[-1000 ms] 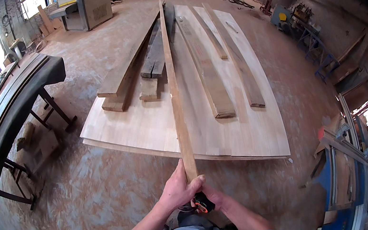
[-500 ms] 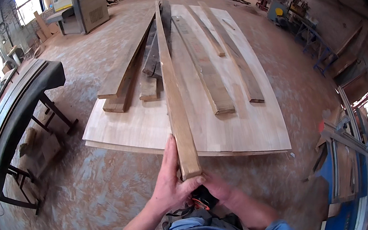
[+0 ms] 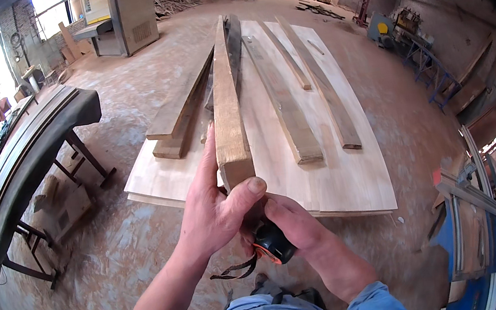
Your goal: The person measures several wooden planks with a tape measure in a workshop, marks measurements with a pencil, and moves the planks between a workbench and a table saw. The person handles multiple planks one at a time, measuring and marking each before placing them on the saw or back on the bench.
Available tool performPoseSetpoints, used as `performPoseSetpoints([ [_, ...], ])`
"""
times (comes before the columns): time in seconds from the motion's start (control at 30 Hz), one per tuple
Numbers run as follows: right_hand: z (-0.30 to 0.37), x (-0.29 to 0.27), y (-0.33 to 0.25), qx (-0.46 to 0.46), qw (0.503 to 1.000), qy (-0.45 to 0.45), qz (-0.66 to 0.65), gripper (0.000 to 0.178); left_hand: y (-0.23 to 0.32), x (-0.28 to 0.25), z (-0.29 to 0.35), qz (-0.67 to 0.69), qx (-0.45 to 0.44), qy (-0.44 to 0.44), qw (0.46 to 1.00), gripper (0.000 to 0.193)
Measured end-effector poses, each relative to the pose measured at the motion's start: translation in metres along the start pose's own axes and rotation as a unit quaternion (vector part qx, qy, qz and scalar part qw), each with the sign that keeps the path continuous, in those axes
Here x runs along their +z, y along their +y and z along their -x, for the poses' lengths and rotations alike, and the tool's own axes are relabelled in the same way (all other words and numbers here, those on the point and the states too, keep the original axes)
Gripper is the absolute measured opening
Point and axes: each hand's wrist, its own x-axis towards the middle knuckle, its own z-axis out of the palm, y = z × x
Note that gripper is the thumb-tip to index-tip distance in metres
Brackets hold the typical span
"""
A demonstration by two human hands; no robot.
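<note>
A long narrow wooden board (image 3: pixel 228 119) is raised in front of me, its near end toward my chest and its far end over the stack. Along the board's left side and below its near end, my left hand (image 3: pixel 209 216) is closed, with the thumb under the end face. My right hand (image 3: pixel 299 225) grips a black and orange tape measure (image 3: pixel 276 242) with a dangling strap, just below the board's end. Its fingers are partly hidden behind the tape. Whether the tape touches the board I cannot tell.
Wide pale panels (image 3: pixel 357 186) lie stacked ahead, bearing several loose boards, among them a thick plank (image 3: pixel 295 128) right of mine. A dark-covered bench (image 3: pixel 33 150) stands at the left, a cabinet-like machine (image 3: pixel 135 17) at the far left. A blue sliding-table machine (image 3: pixel 468 237) is at the right.
The board's near end has risen closer to me and tilted up. Both hands came up with it, and the tape measure now shows more plainly below the end.
</note>
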Motion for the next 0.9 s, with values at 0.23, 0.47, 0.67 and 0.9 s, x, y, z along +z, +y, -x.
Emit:
performPoseSetpoints([
  [0.23,-0.001,0.007,-0.006,-0.002,1.0,0.016,0.009,0.045,0.005,0.002,-0.007,-0.017,0.062,0.01,0.998,0.097],
  [0.47,0.002,0.006,-0.005,0.018,1.0,0.019,0.012,0.052,-0.001,0.003,-0.006,-0.03,0.07,0.01,0.997,0.098],
  [0.67,0.005,-0.015,0.017,0.051,0.998,0.011,-0.021,0.069,-0.01,0.008,0.001,-0.09,0.083,-0.001,0.992,0.096],
  [0.9,0.014,-0.019,0.046,0.144,0.973,0.117,-0.14,0.061,-0.049,0.014,0.024,-0.146,0.036,-0.06,0.987,0.102],
])
